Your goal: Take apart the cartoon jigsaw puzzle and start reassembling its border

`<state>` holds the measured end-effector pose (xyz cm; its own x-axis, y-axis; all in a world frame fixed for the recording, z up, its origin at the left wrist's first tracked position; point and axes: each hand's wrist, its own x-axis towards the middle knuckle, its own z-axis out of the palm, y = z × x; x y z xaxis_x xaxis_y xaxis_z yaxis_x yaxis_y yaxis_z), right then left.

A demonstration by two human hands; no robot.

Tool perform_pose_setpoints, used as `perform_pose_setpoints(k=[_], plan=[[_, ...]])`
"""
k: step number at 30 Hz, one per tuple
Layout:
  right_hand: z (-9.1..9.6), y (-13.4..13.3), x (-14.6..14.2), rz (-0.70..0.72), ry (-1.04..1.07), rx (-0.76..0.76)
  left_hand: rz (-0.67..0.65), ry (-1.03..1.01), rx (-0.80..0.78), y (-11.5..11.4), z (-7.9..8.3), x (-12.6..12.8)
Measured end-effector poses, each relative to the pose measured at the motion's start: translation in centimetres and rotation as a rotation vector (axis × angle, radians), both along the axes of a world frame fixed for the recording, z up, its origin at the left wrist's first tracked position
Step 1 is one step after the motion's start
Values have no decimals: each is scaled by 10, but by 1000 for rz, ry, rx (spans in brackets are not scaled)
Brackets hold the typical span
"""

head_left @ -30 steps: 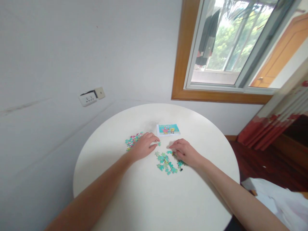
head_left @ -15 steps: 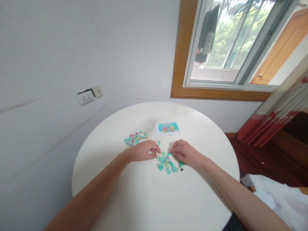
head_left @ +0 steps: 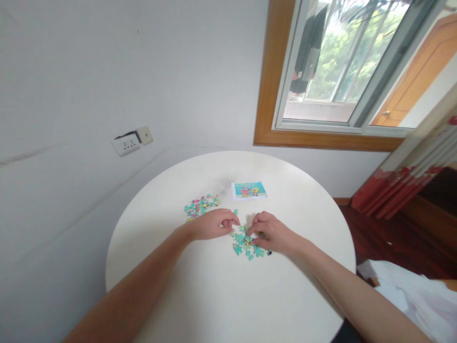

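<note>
Loose jigsaw pieces (head_left: 238,248), mostly turquoise with some yellow, lie in a cluster between my two hands. My left hand (head_left: 217,224) rests at the cluster's left edge, its fingers curled and a gap showing between thumb and forefinger; no piece can be seen in it. Over the right side of the cluster is my right hand (head_left: 270,232), thumb and forefinger apart above the pieces, partly covering some of them. A single turquoise piece (head_left: 236,212) lies just beyond my left fingertips.
A second pile of jigsaw pieces (head_left: 202,205), turquoise and pink, lies behind my left hand. Farther back is a picture card (head_left: 249,190) with cartoon figures. The round white table (head_left: 214,295) stands against the wall, below a window. White bags (head_left: 410,295) are at the lower right.
My right hand has shifted slightly toward me, and its thumb and forefinger have spread over the pieces. My left hand has hardly moved.
</note>
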<state>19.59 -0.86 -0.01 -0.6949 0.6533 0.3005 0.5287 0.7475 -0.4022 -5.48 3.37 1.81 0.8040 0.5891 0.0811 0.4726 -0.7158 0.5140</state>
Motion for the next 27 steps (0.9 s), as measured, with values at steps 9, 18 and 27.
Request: perform_pose_setpoints(k=[9, 18, 27], plan=[[6, 5, 9, -22, 41, -32, -50, -30, -62, -1, 4, -1], [12, 15, 30, -264, 15, -96, -109, -10, -26, -7, 6, 4], [16, 17, 45, -231, 22, -280, -124, 2, -23, -10, 6, 8]])
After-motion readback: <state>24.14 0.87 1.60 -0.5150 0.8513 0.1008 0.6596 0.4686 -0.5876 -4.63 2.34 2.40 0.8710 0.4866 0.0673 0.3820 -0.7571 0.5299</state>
